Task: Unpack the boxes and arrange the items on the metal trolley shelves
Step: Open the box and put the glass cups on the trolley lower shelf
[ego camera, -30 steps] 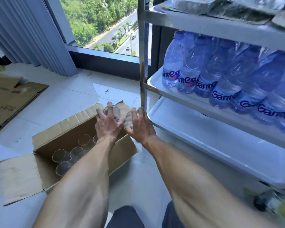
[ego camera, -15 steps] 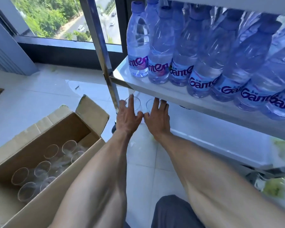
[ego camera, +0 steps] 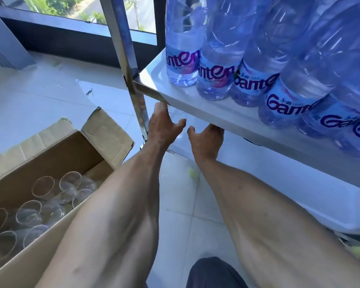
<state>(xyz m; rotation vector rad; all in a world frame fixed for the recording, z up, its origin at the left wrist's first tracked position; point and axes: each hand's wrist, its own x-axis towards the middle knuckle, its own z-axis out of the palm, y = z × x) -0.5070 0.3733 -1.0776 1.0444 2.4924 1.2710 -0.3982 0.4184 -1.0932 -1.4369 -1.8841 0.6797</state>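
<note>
My left hand (ego camera: 162, 125) and my right hand (ego camera: 206, 140) reach side by side under the front edge of the trolley's middle shelf (ego camera: 216, 119), above the white bottom shelf (ego camera: 279, 173). My left hand grips a clear glass (ego camera: 176, 113), whose faint rim shows just past the knuckles. The shelf edge hides my right hand's fingers and whatever they hold. An open cardboard box (ego camera: 56, 150) on the floor at the left holds several clear glasses (ego camera: 44, 186).
Several blue water bottles (ego camera: 216, 69) fill the middle shelf. The trolley's steel corner post (ego camera: 131, 75) stands just left of my left hand. Behind it are a window and pale floor tiles. My knee shows at the bottom.
Both hands moved from over the box, each holding a glass, to the right and forward under the middle shelf. The view swung closer to the trolley.
</note>
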